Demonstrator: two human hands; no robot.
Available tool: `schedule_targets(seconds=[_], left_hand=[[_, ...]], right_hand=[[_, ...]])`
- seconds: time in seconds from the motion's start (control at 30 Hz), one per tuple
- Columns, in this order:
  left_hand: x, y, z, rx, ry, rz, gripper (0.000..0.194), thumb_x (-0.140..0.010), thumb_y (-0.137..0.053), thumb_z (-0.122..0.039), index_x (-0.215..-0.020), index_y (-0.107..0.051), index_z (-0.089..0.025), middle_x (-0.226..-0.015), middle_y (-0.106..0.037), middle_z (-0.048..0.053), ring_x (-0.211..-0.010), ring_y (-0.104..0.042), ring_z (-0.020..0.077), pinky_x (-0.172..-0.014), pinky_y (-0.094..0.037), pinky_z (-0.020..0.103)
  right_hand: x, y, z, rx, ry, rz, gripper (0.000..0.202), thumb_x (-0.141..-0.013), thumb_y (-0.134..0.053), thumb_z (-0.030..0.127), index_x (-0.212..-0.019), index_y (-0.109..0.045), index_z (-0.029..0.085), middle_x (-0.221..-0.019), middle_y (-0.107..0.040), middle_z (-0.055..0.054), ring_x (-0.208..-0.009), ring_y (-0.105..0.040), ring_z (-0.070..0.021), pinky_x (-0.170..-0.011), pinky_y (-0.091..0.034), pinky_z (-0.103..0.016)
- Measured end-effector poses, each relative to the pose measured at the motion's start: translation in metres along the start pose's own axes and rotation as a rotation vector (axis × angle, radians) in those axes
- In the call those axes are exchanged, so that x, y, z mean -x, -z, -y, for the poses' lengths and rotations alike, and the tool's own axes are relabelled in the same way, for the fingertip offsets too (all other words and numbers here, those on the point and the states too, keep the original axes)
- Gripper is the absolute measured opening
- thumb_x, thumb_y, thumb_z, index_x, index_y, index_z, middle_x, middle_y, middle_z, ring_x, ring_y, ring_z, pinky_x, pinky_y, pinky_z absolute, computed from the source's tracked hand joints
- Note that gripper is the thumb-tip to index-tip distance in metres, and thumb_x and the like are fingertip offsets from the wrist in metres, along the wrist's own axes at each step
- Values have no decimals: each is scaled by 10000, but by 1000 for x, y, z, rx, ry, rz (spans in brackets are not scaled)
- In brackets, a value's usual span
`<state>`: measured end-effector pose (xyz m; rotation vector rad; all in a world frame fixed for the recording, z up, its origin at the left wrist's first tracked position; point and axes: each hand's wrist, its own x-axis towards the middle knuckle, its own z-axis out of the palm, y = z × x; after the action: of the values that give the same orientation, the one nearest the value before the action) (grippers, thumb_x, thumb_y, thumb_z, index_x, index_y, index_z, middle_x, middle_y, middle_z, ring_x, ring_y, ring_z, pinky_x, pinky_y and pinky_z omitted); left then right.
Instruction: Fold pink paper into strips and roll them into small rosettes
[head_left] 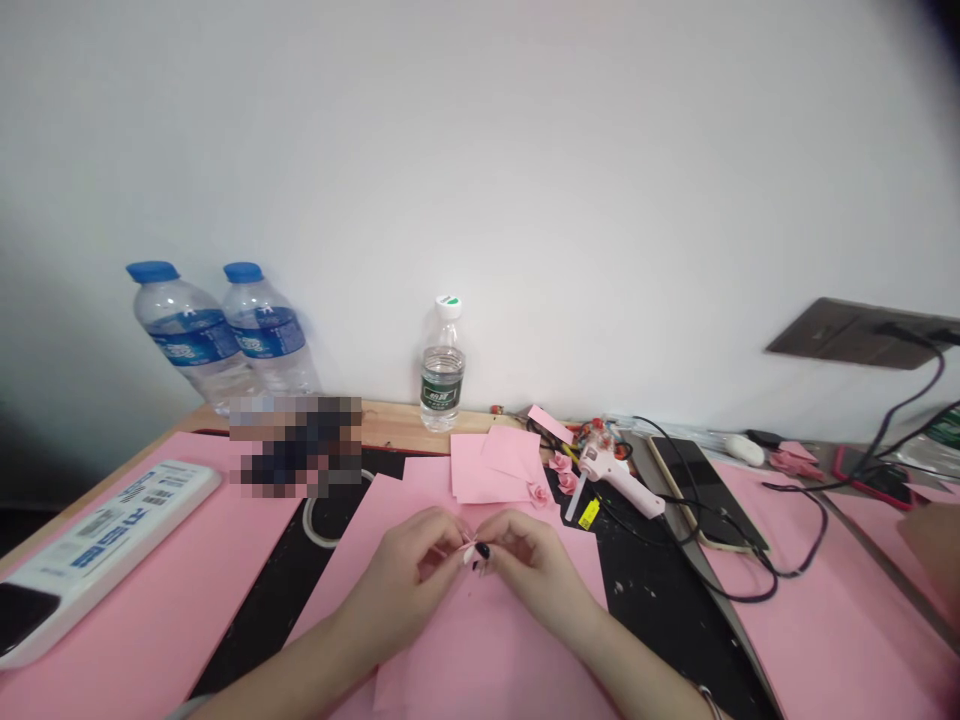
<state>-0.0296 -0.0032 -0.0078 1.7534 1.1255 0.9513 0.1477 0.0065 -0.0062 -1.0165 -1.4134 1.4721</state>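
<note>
My left hand (pixel 420 560) and my right hand (pixel 529 565) meet over pink paper sheets (pixel 480 660). Both are pinched on one small pink paper piece (pixel 471 543), mostly hidden by the fingertips. Beyond the hands are several square pink papers (pixel 491 465), and beside these some small pink paper roses (pixel 566 482). A pale pink glue gun (pixel 622 485) rests to the right of the roses, a yellow tag near its nozzle.
Two large water bottles (pixel 266 335) and a small bottle (pixel 442 375) stand by the wall. At left lies a long white box (pixel 105 555). Cables and a phone (pixel 705 490) lie at right. Another person's blurred hand (pixel 934 550) shows at the right edge.
</note>
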Motion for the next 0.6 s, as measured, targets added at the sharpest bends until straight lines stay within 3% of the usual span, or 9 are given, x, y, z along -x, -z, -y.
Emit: schedule_targets(seconds=[0.13, 0.2, 0.4, 0.6], left_hand=[[0, 0, -2, 102, 137, -51, 46, -847, -578, -244, -840, -583, -200, -809, -681, 15, -743, -647, 166, -669, -516, 258], [-1, 1, -4, 108, 154, -48, 100, -821, -601, -224, -915, -626, -202, -835, -706, 17, -774, -661, 176, -709, -517, 270], [-2, 4, -8, -13, 146, -31, 160, -774, -602, -169, -636, -680, -191, -709, -716, 10, -686, -638, 172, -665, -473, 258], [-4, 5, -4, -29, 148, -37, 152, -787, -611, -219, -659, -684, -182, -733, -719, 28, -709, -640, 187, -678, -481, 271]], right_hand=[[1, 2, -3, 88, 20, -4, 82, -807, -638, 223, -750, -660, 169, -732, -644, -27, -659, -613, -159, -644, -499, -289], [2, 4, -3, 176, 58, 2, 95, -822, -604, 186, -752, -666, 168, -738, -655, -37, -682, -617, -169, -654, -492, -290], [5, 6, 3, 418, 141, 28, 175, -832, -542, 110, -726, -671, 162, -701, -666, -45, -673, -615, -172, -637, -464, -277], [2, 5, -1, 398, 152, -10, 89, -817, -556, 140, -822, -636, 179, -791, -663, -49, -727, -610, -183, -666, -471, -292]])
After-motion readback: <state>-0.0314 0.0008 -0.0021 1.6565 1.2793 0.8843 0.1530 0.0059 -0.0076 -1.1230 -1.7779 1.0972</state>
